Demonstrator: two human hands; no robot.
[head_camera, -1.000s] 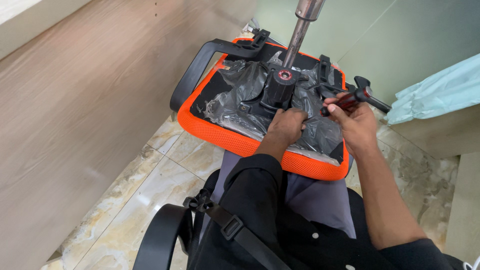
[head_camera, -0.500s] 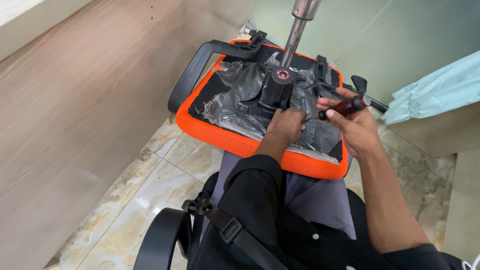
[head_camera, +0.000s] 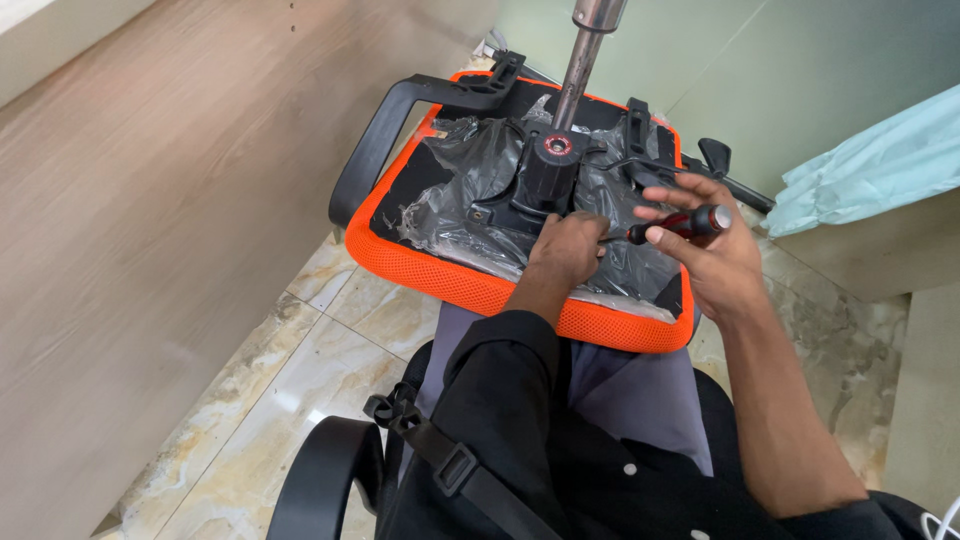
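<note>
Both hands are working over the underside of an orange chair seat (head_camera: 455, 275) that is lying upside down across the person's lap. The left hand (head_camera: 567, 250) is resting on the crinkled grey plastic wrap (head_camera: 462, 200), fingers curled down and pressed together against the seat bottom, just below the black mechanism plate (head_camera: 535, 180). Whether it is pinching something small under the fingertips, I cannot tell. The right hand (head_camera: 705, 250) is holding a screwdriver (head_camera: 680, 225) with a dark red and black handle; the fingers are closed around the handle while the first finger is stretching out above it. The thin metal shaft is pointing toward the left hand, and its tip is being hidden between the two hands.

Beyond the left hand, a silver gas cylinder (head_camera: 580, 60) is standing up from the middle of the plate (its ring at the base is red). A black armrest (head_camera: 385, 135) is curving to the left of the left hand. Past the right hand, a black lever (head_camera: 730, 170) is sticking out from the seat edge. Under both forearms, a black strap with a buckle (head_camera: 440, 450) is crossing the dark clothing.
</note>
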